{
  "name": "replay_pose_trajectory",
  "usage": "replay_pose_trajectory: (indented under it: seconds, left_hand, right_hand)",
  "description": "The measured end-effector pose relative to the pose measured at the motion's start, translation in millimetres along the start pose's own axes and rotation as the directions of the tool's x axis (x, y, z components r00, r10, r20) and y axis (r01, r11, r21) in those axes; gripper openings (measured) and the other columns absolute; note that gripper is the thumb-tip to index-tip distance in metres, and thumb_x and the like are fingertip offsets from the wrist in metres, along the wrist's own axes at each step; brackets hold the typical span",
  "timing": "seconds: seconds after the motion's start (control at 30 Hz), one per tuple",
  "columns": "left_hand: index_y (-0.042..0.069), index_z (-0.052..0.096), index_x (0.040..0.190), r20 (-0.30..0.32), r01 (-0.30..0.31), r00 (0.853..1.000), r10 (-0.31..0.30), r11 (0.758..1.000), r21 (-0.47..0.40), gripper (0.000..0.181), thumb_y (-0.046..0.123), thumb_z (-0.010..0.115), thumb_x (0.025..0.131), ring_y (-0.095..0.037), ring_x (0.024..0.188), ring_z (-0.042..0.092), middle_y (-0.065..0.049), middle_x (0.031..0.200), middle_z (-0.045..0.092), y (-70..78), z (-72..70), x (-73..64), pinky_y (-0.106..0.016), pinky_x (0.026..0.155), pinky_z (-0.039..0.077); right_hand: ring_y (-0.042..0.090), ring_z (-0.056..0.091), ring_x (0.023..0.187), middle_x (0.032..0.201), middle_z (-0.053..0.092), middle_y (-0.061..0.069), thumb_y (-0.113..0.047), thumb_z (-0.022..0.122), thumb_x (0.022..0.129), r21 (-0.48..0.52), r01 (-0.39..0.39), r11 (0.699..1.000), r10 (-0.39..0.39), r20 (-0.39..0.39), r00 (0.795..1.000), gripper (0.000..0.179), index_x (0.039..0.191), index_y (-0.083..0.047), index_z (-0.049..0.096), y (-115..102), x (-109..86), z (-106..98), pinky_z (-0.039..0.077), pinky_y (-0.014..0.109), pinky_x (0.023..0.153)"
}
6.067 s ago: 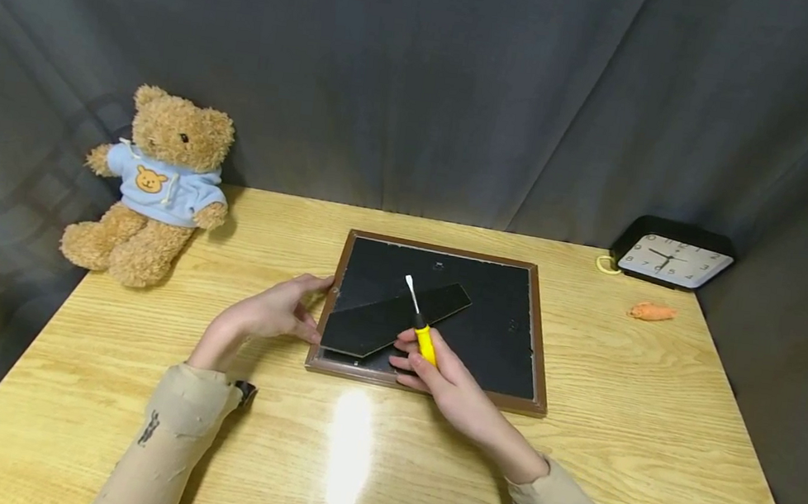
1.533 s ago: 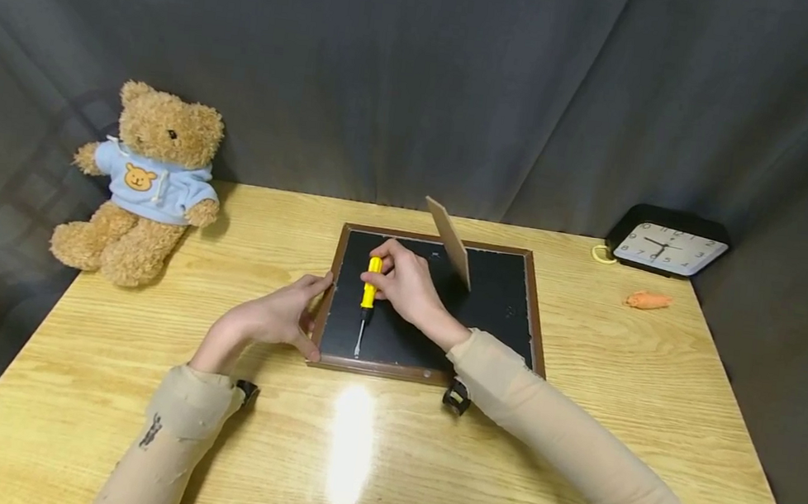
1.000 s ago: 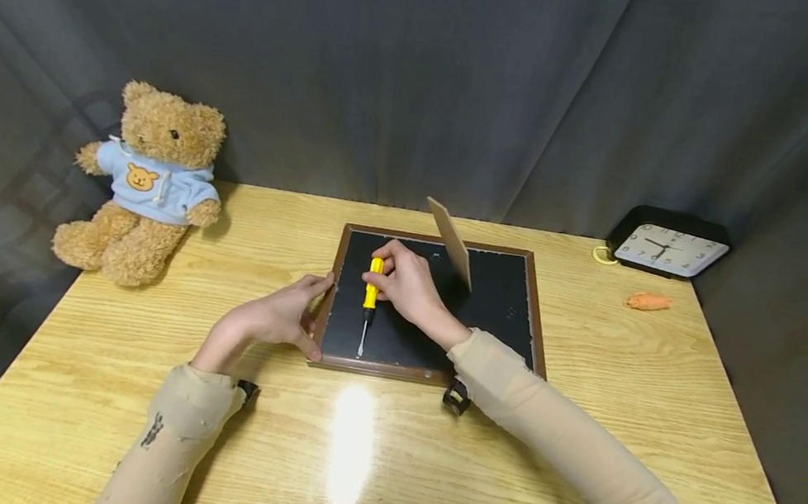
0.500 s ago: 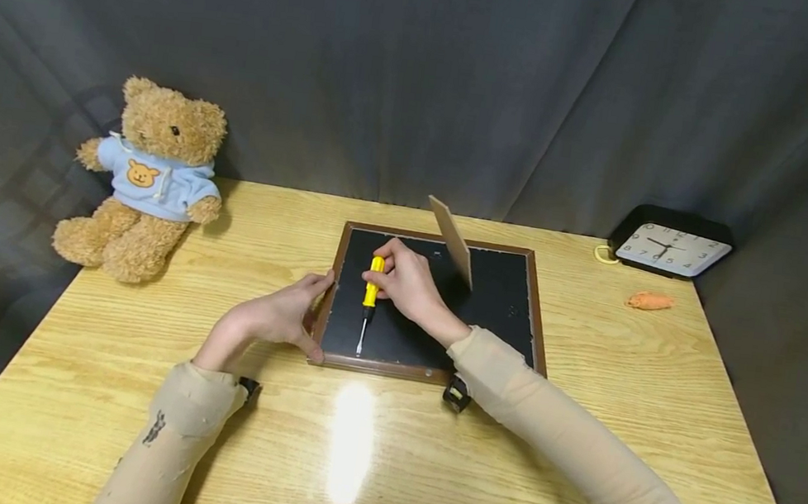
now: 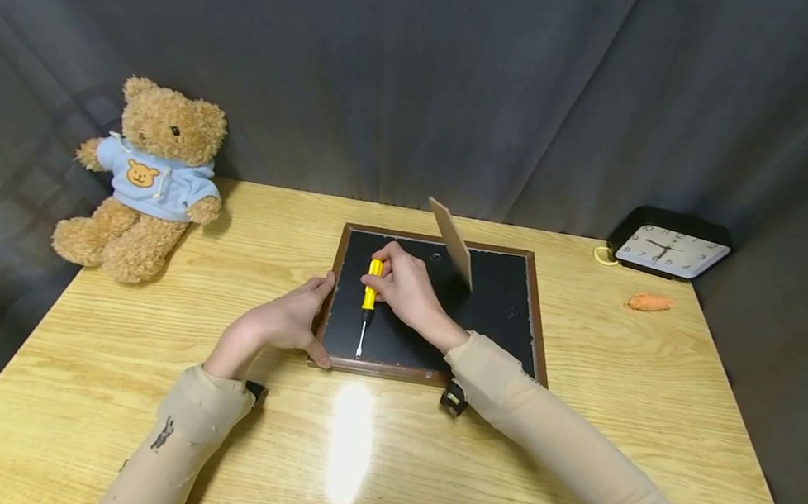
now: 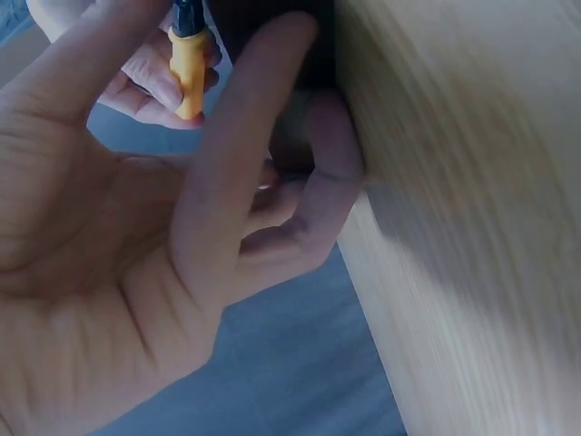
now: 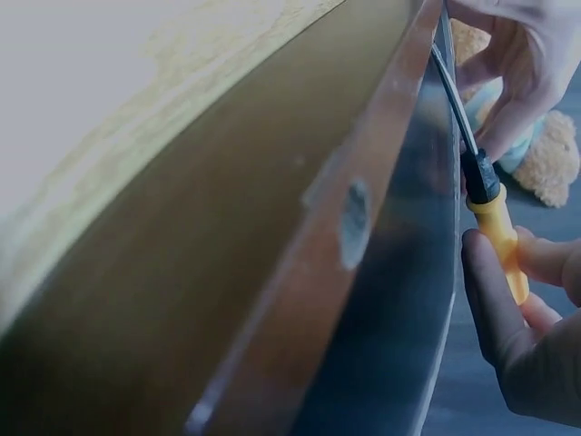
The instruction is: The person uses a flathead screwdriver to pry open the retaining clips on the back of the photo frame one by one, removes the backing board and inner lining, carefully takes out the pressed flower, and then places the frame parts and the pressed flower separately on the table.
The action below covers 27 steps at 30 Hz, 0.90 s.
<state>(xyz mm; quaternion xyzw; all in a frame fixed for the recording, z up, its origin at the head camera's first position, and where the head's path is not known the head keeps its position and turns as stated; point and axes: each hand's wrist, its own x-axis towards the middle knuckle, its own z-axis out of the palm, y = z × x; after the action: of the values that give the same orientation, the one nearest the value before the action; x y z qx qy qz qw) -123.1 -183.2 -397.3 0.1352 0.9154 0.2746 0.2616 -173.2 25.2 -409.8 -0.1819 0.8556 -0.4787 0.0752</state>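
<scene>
Fingers of the right hand (image 5: pixel 410 290) curl round a yellow screwdriver (image 5: pixel 370 296), tip at the near edge of the frame (image 5: pixel 390 369), whose left corner the left hand (image 5: pixel 287 320) holds: apparently edge work, calling for steady pressure.

The yellow-and-black screwdriver (image 5: pixel 370 290) had a smooth plastic handle (image 5: pixel 375 272) and a shiny metal shank (image 5: pixel 362 337). The brown rectangular frame (image 5: pixel 390 370) looked like varnished wood, glossy along its near edge, round a smooth black backing board (image 5: pixel 490 316); the upright tan flap (image 5: pixel 452 245) looked like matt fibreboard. The pale wood-grain surface (image 5: pixel 701 402) gleamed with white glare. At far left, the brown teddy bear (image 5: pixel 179 122) was shaggy plush, its light-blue hoodie (image 5: pixel 179 189) soft cloth. The dark grey curtain (image 5: pixel 394 76) was matt fabric.
</scene>
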Motion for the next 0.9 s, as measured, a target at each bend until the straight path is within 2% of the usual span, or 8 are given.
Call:
replay_pose_trajectory:
  seconds: [0.2, 0.37, 0.5, 0.53, 0.73, 0.77, 0.9]
  left_hand:
    - [-0.013, 0.005, 0.165, 0.001, 0.019, 1.0, -0.019, 1.0, 0.007, 0.137, 0.021, 0.102, 0.074, -0.048, 0.159, 0.017, -0.033, 0.173, 0.009, 0.9, 1.1, -1.0, -0.056, 0.129, 0.024]
    - [-0.013, 0.004, 0.165, -0.007, 0.012, 1.0, -0.012, 1.0, 0.015, 0.138, 0.02, 0.102, 0.073, -0.048, 0.158, 0.02, -0.034, 0.172, 0.01, 3.0, 1.6, -0.9, -0.056, 0.128, 0.025]
    - [-0.013, 0.005, 0.165, -0.01, 0.001, 1.0, -0.001, 1.0, 0.011, 0.138, 0.019, 0.102, 0.072, -0.048, 0.157, 0.023, -0.033, 0.173, 0.011, 3.8, 2.0, -1.0, -0.056, 0.128, 0.027]
    - [-0.013, 0.005, 0.165, -0.01, 0.0, 1.0, 0.0, 1.0, 0.011, 0.138, 0.018, 0.102, 0.072, -0.048, 0.157, 0.023, -0.033, 0.173, 0.011, 3.9, 2.1, -1.0, -0.056, 0.128, 0.027]
    - [-0.013, 0.006, 0.165, 0.006, -0.006, 1.0, 0.006, 1.0, 0.017, 0.135, 0.019, 0.101, 0.075, -0.048, 0.157, 0.021, -0.033, 0.173, 0.01, 4.7, 0.9, -1.5, -0.056, 0.128, 0.027]
    - [-0.012, 0.006, 0.165, 0.01, -0.005, 1.0, 0.005, 1.0, 0.016, 0.135, 0.019, 0.101, 0.075, -0.048, 0.158, 0.02, -0.033, 0.173, 0.01, 4.6, 0.8, -1.3, -0.056, 0.128, 0.026]
    - [-0.012, 0.006, 0.165, 0.021, 0.002, 1.0, -0.002, 1.0, 0.017, 0.135, 0.02, 0.101, 0.076, -0.048, 0.158, 0.018, -0.033, 0.173, 0.009, 5.3, 1.2, -0.5, -0.057, 0.128, 0.026]
  right_hand:
    - [0.025, 0.071, 0.075, 0.091, 0.063, 0.015, 0.0, 0.082, 0.093, -0.038, 0.009, 0.999, -0.009, 0.008, 1.0, 0.038, 0.124, 0.008, 0.061, 3, -0.5, 2, 0.064, 0.024, 0.065]
    - [0.024, 0.071, 0.073, 0.088, 0.063, 0.013, -0.001, 0.082, 0.094, -0.055, 0.027, 0.998, -0.027, 0.0, 1.0, 0.035, 0.121, 0.007, 0.062, 6, -2.0, 3, 0.063, 0.023, 0.065]
    - [0.022, 0.069, 0.074, 0.09, 0.063, 0.014, -0.001, 0.082, 0.094, -0.053, 0.075, 0.996, -0.075, -0.003, 0.997, 0.036, 0.122, 0.008, 0.062, 3, -3.4, 4, 0.063, 0.024, 0.067]
    - [0.02, 0.068, 0.075, 0.091, 0.063, 0.012, -0.005, 0.083, 0.094, -0.058, 0.106, 0.993, -0.107, -0.011, 0.994, 0.037, 0.123, 0.006, 0.062, 9, -1.2, 7, 0.062, 0.023, 0.067]
    - [0.019, 0.065, 0.077, 0.094, 0.065, 0.01, -0.006, 0.083, 0.095, -0.086, 0.176, 0.981, -0.179, -0.023, 0.984, 0.037, 0.124, 0.003, 0.063, -11, -7.4, 8, 0.058, 0.022, 0.068]
    - [0.02, 0.066, 0.078, 0.095, 0.066, 0.012, -0.003, 0.082, 0.094, -0.086, 0.163, 0.983, -0.165, -0.016, 0.986, 0.037, 0.124, 0.005, 0.062, -23, -11.5, 6, 0.058, 0.022, 0.069]
    - [0.023, 0.071, 0.08, 0.102, 0.069, 0.014, -0.003, 0.08, 0.096, -0.099, 0.17, 0.98, -0.173, -0.017, 0.985, 0.037, 0.125, 0.003, 0.058, -29, -19.6, 5, 0.06, 0.023, 0.069]
